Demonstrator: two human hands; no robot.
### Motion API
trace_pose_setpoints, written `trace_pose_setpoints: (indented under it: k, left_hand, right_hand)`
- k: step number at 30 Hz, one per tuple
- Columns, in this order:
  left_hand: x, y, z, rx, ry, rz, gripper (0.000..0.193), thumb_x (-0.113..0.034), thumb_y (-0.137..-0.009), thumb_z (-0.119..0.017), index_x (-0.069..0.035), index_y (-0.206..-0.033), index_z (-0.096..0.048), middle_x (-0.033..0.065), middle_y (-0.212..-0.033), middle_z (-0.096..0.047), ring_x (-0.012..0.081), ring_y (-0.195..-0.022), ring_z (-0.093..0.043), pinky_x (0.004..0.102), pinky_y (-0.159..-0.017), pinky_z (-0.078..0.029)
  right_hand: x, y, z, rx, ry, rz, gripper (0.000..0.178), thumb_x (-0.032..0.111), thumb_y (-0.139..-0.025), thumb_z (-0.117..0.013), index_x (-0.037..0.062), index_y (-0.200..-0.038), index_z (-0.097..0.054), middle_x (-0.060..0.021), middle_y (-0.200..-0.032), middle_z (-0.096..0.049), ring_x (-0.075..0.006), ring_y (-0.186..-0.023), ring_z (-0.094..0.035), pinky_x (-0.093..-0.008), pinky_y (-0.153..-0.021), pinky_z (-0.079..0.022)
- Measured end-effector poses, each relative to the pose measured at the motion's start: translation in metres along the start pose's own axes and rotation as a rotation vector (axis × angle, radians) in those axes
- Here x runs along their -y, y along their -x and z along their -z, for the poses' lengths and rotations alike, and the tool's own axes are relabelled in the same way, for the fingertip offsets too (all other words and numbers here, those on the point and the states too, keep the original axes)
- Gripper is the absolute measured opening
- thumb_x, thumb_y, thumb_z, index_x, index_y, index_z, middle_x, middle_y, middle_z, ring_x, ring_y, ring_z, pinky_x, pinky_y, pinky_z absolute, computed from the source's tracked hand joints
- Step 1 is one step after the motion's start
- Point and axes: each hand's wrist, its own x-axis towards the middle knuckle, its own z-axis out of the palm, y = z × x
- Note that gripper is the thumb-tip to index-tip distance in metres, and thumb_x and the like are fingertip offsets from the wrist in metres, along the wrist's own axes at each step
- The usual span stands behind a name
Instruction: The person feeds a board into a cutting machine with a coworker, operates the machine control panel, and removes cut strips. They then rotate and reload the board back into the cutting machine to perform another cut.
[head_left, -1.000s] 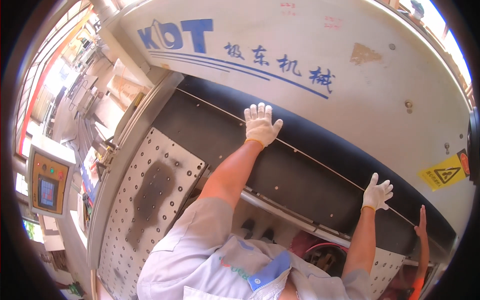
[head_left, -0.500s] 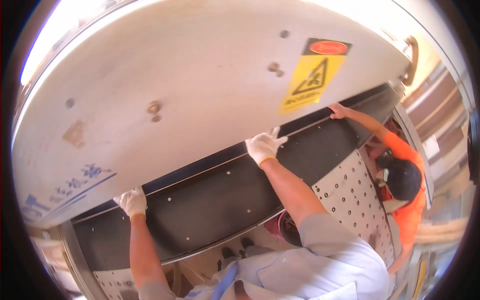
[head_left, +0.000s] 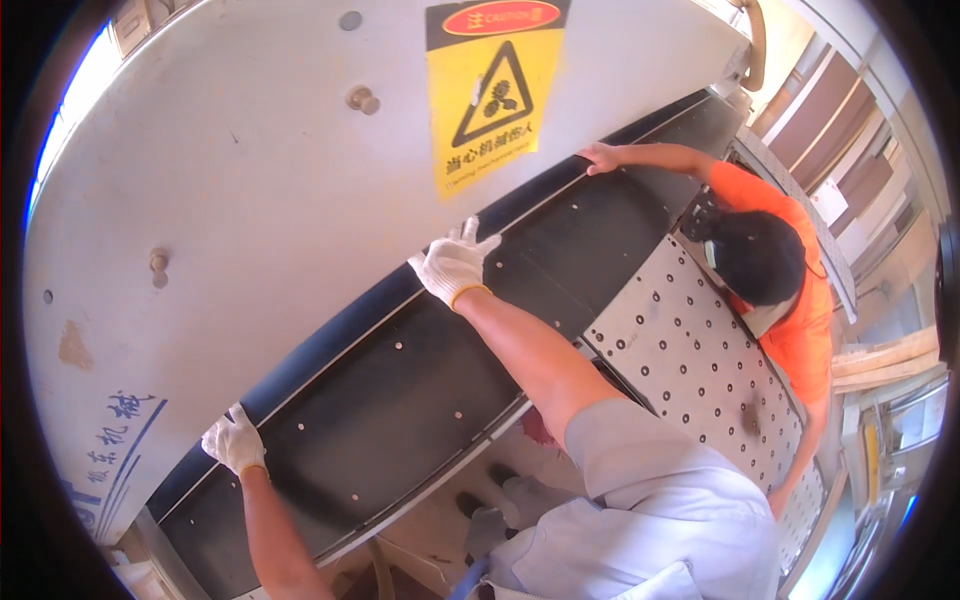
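Note:
My left hand (head_left: 235,441), in a white knit glove, lies on a long dark strip (head_left: 330,343) with a pale edge line, just under the machine's grey cover. Its fingers point forward, partly hidden by the glove's own back. Farther right along that strip rests my right hand (head_left: 455,265), gloved alike, its fingers spread toward the cover. Neither palm shows. Below both hands stretches a black machine bed (head_left: 370,420) dotted with small pale spots.
The big grey cover (head_left: 250,150) carries a yellow warning label (head_left: 495,95) and bolts. On the right, a person in orange (head_left: 770,245) reaches one bare hand (head_left: 600,158) to the strip, beside a light table (head_left: 690,340) with round dark studs. Wooden boards (head_left: 885,360) lie farther right.
The view has shifted, so the cover's label now appears farther left and larger. Both my hands stay on the dark strip; the fingers of the right look more spread. The other person keeps reaching.

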Motion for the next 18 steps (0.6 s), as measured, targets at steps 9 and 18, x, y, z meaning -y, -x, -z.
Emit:
trace_pose_setpoints:
  k: [9, 18]
  left_hand:
    - [0.001, 0.007, -0.006, -0.094, -0.058, 0.025, 0.080, -0.062, -0.123, -0.046, -0.001, -0.174, -0.060, 0.0230, -0.182, -0.055, 0.0419, -0.172, -0.045, 0.0590, -0.142, -0.028]
    - [0.057, 0.025, -0.050, -0.224, 0.279, -0.222, 0.073, -0.049, -0.124, -0.058, 0.002, -0.176, -0.053, 0.0270, -0.187, -0.048, 0.0462, -0.176, -0.039, 0.0551, -0.146, -0.027]
  right_hand:
    - [0.027, 0.139, 0.015, 0.006, -0.145, 0.168, 0.111, 0.080, -0.098, -0.076, -0.0141, -0.155, -0.064, -0.0347, -0.167, -0.058, -0.0503, -0.160, -0.045, -0.0676, -0.139, -0.023]
    - [0.072, 0.142, -0.026, -0.110, -0.018, 0.079, 0.118, 0.083, -0.107, -0.064, -0.0167, -0.169, -0.055, -0.0423, -0.179, -0.049, -0.0573, -0.173, -0.038, -0.0700, -0.144, -0.020]
